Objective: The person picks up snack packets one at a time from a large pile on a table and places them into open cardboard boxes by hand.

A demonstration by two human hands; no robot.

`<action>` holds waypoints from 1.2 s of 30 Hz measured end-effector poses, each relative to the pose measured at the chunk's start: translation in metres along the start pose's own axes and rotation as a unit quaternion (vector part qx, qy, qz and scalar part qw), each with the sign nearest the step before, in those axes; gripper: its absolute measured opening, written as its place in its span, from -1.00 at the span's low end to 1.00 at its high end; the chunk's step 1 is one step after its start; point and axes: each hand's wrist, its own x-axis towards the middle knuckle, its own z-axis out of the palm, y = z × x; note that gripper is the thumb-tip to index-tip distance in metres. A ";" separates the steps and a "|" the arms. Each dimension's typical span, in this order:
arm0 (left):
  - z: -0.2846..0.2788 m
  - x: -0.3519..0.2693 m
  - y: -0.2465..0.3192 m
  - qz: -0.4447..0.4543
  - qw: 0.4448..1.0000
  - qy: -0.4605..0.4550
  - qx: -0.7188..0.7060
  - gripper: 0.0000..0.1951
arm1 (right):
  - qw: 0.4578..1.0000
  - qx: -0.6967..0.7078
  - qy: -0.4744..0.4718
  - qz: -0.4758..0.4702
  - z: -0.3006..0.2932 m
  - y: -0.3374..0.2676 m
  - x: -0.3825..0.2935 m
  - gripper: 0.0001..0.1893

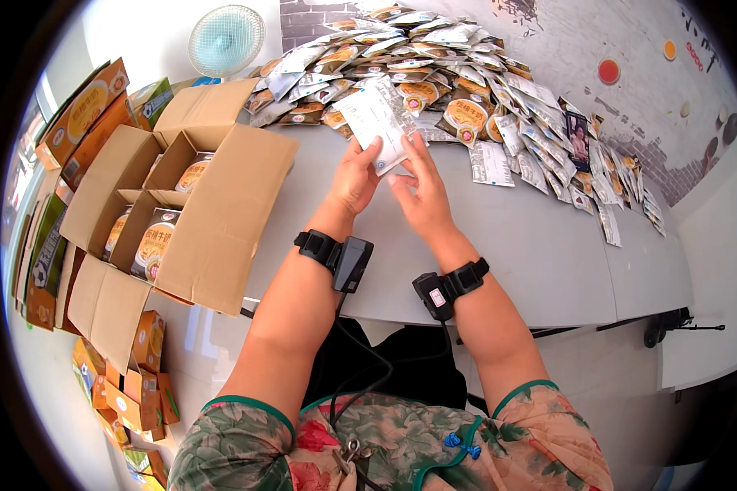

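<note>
My left hand [359, 175] grips the lower left part of a white-backed food packet [371, 119], its thumb on the printed face. Against the packet's right edge rest fingers of my right hand [419, 184], with the thumb held apart from it; whether they grip it is unclear. Part of another packet shows behind the held one. Beyond my hands, a large heap of brown and white packets [467, 113] covers the back of the grey table [503, 245]. To my left, an open cardboard carton [221, 227] with dividers holds upright packets [155, 245].
A phone [578, 141] leans among the packets at the right. A fan [226, 42] stands behind the carton. Printed cartons [86, 116] are stacked at the far left, with small orange boxes [129, 402] below. Cables hang from both wrist devices.
</note>
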 end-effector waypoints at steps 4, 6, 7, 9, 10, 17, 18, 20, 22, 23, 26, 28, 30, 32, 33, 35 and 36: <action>-0.012 0.002 0.007 -0.030 0.999 0.022 -0.035 -0.59 | 0.991 0.090 0.084 0.050 -0.006 0.011 0.004 -0.48; -0.013 0.002 0.008 -0.033 0.998 0.031 -0.036 -0.57 | 0.984 0.099 0.128 0.081 -0.011 0.025 0.007 -0.55; -0.011 0.000 0.010 -0.037 0.998 0.037 -0.030 -0.58 | 0.980 0.109 0.140 0.093 -0.014 0.026 0.009 -0.56; -0.008 -0.002 0.010 -0.056 0.998 0.031 -0.010 -0.59 | 0.963 0.167 0.166 0.131 -0.017 0.027 0.011 -0.57; -0.007 -0.002 0.010 -0.071 0.997 0.021 0.005 -0.60 | 0.957 0.200 0.156 0.142 -0.017 0.025 0.011 -0.57; -0.003 -0.005 -0.003 -0.098 0.990 -0.037 0.097 -0.65 | 0.946 0.294 0.067 0.123 -0.011 0.020 0.010 -0.65; -0.002 -0.005 -0.004 -0.087 0.989 -0.044 0.110 -0.65 | 0.948 0.286 0.068 0.121 -0.011 0.021 0.010 -0.67; -0.001 -0.005 -0.006 -0.066 0.987 -0.056 0.138 -0.65 | 0.944 0.290 0.075 0.136 -0.011 0.020 0.010 -0.69; -0.001 -0.005 -0.006 -0.067 0.984 -0.059 0.152 -0.64 | 0.942 0.292 0.082 0.145 -0.011 0.019 0.010 -0.70; -0.001 -0.005 -0.006 -0.068 0.983 -0.060 0.158 -0.64 | 0.941 0.292 0.085 0.146 -0.011 0.019 0.010 -0.71; -0.001 -0.005 -0.007 -0.061 0.979 -0.047 0.187 -0.67 | 0.940 0.296 0.094 0.143 -0.010 0.020 0.010 -0.71; 0.002 -0.006 -0.001 -0.065 0.971 -0.025 0.230 -0.71 | 0.939 0.296 0.096 0.144 -0.009 0.020 0.009 -0.71; 0.000 -0.003 -0.001 -0.050 0.970 0.001 0.239 -0.72 | 0.939 0.295 0.095 0.149 -0.009 0.019 0.008 -0.71; -0.003 0.000 0.001 -0.013 0.976 0.033 0.216 -0.71 | 0.938 0.301 0.079 0.153 -0.007 0.017 0.008 -0.71; -0.003 0.001 0.000 0.020 0.981 0.045 0.188 -0.73 | 0.937 0.304 0.071 0.155 -0.006 0.017 0.007 -0.70; -0.017 0.009 -0.002 0.045 0.986 0.047 0.155 -0.76 | 0.944 0.286 0.057 0.154 -0.003 0.018 0.007 -0.70; -0.024 0.012 -0.004 0.057 0.988 0.048 0.138 -0.77 | 0.948 0.276 0.050 0.152 -0.001 0.018 0.007 -0.70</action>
